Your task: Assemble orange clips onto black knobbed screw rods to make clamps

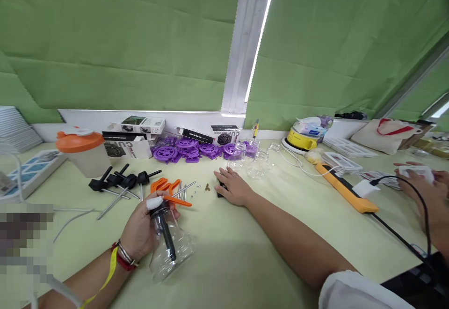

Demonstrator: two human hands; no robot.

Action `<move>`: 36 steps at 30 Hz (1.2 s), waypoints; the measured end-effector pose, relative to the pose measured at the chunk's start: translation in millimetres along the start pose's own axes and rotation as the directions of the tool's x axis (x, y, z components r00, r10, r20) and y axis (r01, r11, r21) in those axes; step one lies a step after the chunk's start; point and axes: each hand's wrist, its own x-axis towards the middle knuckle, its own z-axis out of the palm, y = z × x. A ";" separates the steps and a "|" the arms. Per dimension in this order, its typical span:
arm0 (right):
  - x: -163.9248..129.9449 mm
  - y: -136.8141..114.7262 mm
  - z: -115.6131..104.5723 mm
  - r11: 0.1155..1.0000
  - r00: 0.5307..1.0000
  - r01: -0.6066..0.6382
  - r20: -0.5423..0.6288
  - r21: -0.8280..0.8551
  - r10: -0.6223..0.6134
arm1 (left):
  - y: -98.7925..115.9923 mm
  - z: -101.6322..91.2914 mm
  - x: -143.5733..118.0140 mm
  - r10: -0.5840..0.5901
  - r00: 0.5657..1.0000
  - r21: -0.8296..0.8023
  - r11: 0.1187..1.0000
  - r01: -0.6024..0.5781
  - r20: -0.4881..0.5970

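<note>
In the head view my left hand (142,227) is wrapped around the neck of a clear bottle (164,271), which it holds tilted over the table. The bottle has a white spout, an orange lever and a black tube running down inside. My right hand (235,187) lies with fingers stretched over a small black object (221,189), mostly covered by the palm and thumb. Between the hands are small brass pieces (207,187) and thin metal rods (184,191). Loose orange levers (164,184) sit just behind the bottle top.
Black parts with metal rods (129,180) and an orange-lidded shaker (84,152) stand left. Behind are purple wheel-like parts (187,147), cup holder boxes (128,147) and clear pieces (257,161). An orange power strip (345,187) lies right, near another person's hands (423,192).
</note>
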 end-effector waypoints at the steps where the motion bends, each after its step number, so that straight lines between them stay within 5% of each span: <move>1: -1.4 -2.0 -1.7 1.000 1.000 -0.002 -0.008 -0.012 0.002 | 0.1 -0.4 0.0 0.005 1.000 -0.001 1.000 -0.005 -0.008; 9: -5.4 -58.3 8.9 0.987 0.992 0.075 -0.091 -0.140 -0.088 | 5.1 0.8 -1.9 0.053 0.999 -0.013 0.999 -0.053 -0.003; 15: 20.5 -104.5 34.7 0.996 0.990 -0.066 -0.127 -0.061 0.058 | 9.5 -1.3 0.1 0.075 0.995 -0.045 0.996 -0.078 -0.069; 20: 35.4 -102.1 42.3 0.979 0.975 -0.198 -0.107 -0.043 0.193 | 8.4 -3.3 -0.5 0.082 0.996 -0.052 0.995 -0.084 -0.039; 36: 79.1 -85.6 47.2 0.971 0.969 -0.239 -0.062 0.006 0.238 | 9.5 -4.5 1.2 0.075 0.995 -0.063 0.995 -0.079 -0.068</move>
